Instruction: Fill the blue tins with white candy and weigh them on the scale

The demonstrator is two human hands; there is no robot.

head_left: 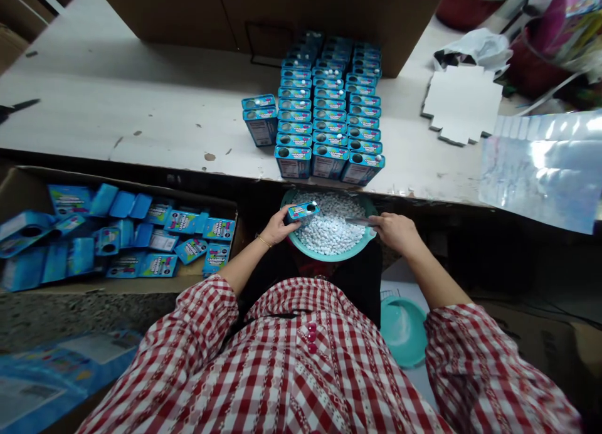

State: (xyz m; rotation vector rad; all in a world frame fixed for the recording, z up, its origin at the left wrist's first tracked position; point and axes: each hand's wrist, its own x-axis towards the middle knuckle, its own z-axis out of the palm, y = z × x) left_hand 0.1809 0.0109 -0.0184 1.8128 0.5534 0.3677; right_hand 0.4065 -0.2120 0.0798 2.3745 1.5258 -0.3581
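Head view: a small blue box (302, 212) is gripped in the left hand (277, 226), its round opening facing up, held over the near-left part of a teal basin (329, 257) of white pellets (329, 227). In the right hand (397, 232), closed round its handle, a metal utensil (360, 221) is held, its tip among the pellets. Beyond both hands, rows of blue boxes (330, 152) are stood on a white table (188, 120). Left of the left hand, more boxes are piled in a cardboard carton (117, 285).
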